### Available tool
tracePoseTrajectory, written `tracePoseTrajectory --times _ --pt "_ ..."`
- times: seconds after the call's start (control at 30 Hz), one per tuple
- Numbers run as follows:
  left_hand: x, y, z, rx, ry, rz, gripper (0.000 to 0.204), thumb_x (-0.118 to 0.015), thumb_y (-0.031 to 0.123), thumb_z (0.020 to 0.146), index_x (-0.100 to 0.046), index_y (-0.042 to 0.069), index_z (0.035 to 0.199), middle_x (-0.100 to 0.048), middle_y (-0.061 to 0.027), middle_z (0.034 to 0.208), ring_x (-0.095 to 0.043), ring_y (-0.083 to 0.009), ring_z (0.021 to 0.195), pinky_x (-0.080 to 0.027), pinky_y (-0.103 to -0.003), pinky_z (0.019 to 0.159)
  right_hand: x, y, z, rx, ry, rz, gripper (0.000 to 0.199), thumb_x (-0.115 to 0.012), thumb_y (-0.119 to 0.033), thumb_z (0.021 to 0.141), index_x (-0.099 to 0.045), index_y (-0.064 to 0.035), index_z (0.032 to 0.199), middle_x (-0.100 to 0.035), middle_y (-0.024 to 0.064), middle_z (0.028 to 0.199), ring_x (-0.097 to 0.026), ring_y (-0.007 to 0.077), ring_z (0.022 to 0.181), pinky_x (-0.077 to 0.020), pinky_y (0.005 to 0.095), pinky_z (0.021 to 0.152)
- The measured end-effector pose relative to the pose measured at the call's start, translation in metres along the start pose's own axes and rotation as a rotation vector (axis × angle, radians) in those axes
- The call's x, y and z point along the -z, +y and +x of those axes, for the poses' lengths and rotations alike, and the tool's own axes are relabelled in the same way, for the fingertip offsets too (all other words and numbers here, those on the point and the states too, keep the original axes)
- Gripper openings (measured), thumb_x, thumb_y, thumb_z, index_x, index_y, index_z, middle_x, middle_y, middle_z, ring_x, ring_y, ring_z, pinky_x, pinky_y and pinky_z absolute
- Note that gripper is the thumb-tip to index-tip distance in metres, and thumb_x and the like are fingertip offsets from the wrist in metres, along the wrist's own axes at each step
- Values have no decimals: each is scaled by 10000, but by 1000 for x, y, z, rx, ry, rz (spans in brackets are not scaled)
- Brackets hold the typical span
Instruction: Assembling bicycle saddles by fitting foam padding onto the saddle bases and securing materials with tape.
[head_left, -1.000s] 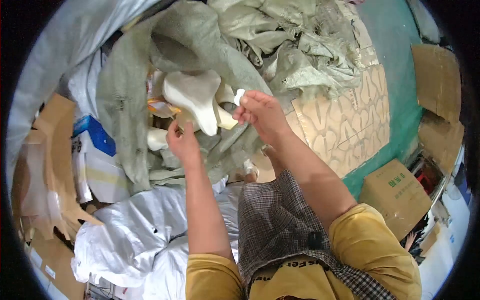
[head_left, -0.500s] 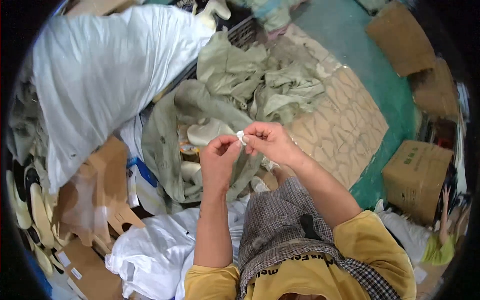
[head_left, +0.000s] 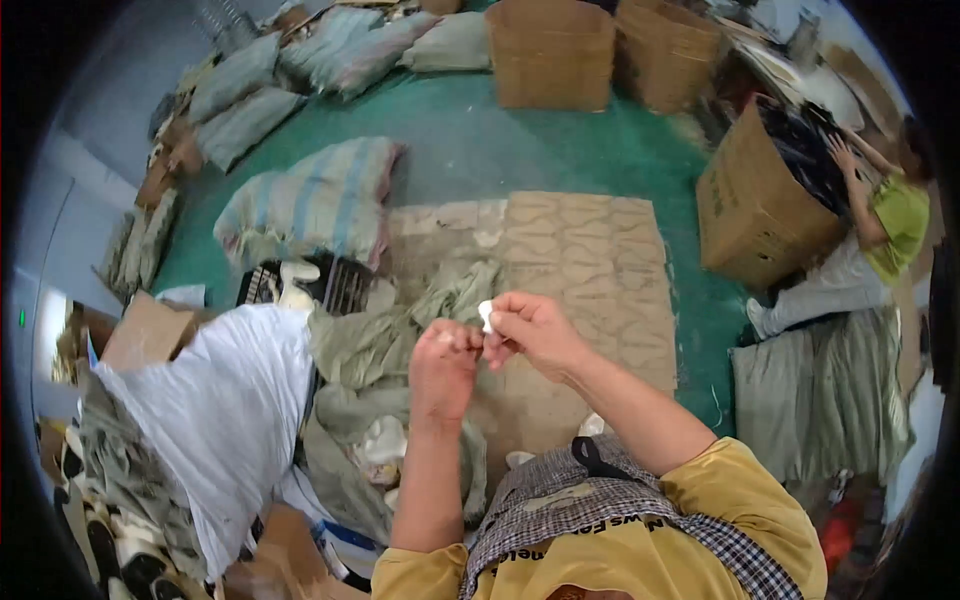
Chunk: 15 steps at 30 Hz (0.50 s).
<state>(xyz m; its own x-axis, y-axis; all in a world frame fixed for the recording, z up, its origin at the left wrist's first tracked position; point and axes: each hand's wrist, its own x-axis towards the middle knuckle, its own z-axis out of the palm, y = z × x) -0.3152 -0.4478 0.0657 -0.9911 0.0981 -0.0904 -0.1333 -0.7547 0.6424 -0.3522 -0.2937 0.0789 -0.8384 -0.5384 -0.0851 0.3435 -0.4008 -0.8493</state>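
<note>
Fingers of the right hand (head_left: 537, 336) pinch a small white lobed piece (head_left: 487, 314), seemingly for control, the left hand (head_left: 443, 372) curled, grip unclear.

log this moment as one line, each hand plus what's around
right hand: pinching small white piece | left hand: curled beside it, hold unclear | around: grey-green sack, patterned cardboard

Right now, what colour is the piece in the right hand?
The piece is white, clearest in head view.

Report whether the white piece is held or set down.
Held: the right hand pinches the white piece. Whether the left hand touches it is unclear.
</note>
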Motion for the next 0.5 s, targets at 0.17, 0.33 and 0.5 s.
tracePoseTrajectory --times 0.17,0.33,0.5 --pt "-60 -11 29 -82 0 91 83 -546 57 785 -466 40 797 -493 -67 758 -516 -217 759 -423 -392 823 69 -76 -47 158 175 43 118 -507 -115 881 -531 -3 909 -586 73 747 -605 169 668 -525 281 571" --pt "99 24 -4 17 401 1499 86 -582 144 768 -558 62 779 -572 -87 749 -555 -238 702 -457 -354 675 128 -120 -121 280 321 -136 116 -525 -96 870 -556 14 888 -613 101 800 -616 174 714 -515 284 595" --pt "299 62 -39 350 505 2448 295 -523 218 775 -606 12 970 -621 -197 904 -584 -328 897 -445 -429 787 142 -94 -142 304 300 -241 119 -567 -123 841 -577 -6 856 -611 53 724 -574 87 625 -473 223 543"
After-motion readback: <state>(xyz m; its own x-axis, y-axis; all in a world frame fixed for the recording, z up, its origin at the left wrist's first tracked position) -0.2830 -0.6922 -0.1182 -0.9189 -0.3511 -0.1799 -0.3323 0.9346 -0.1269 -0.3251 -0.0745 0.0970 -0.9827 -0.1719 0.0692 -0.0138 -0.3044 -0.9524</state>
